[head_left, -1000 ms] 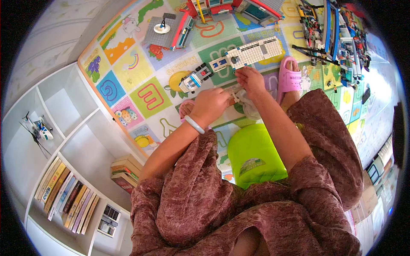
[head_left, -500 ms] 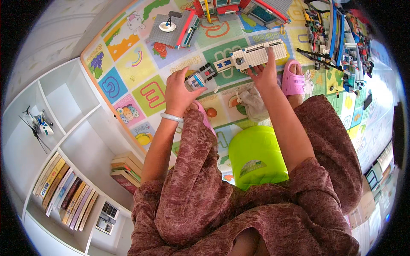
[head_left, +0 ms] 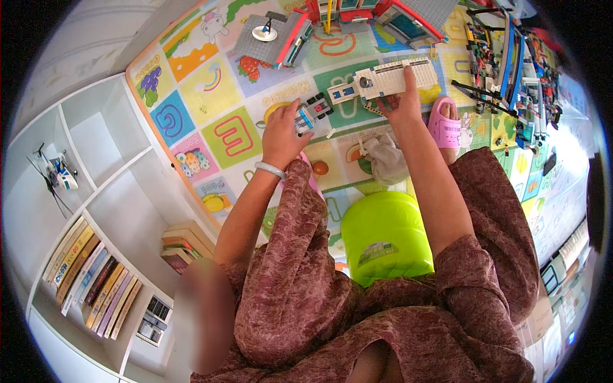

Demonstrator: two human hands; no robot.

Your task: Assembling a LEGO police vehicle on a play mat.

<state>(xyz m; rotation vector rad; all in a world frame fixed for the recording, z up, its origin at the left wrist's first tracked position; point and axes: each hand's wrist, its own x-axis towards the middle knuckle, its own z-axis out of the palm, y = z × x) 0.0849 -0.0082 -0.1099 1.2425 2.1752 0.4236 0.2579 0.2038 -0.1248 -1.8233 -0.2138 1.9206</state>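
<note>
My left hand (head_left: 282, 143), with a pale bangle at the wrist, has its thumb and fingers around a small toy truck (head_left: 314, 113) of grey, white and blue building bricks. Its black wheels stick out beyond my fingers. To the right, a long white brick-built trailer (head_left: 387, 78) is gripped in my right hand (head_left: 403, 107), thumb on top and fingers underneath. The trailer's narrow end, with blue pieces on it, points toward the truck. A small gap separates the two. Both are over the patterned play mat (head_left: 233, 135).
A lime-green tub (head_left: 388, 233) stands between my legs, with a crumpled greyish cloth (head_left: 386, 163) beyond it. Brick-built buildings (head_left: 271, 41) line the far side. Piled brick parts (head_left: 527, 83) lie at right. A white shelf (head_left: 121, 172) with books stands at left.
The whole view has shifted slightly, so the mat and toys sit further right in the picture. The trailer is tilted a little differently in my right hand. Both hands keep their holds.
</note>
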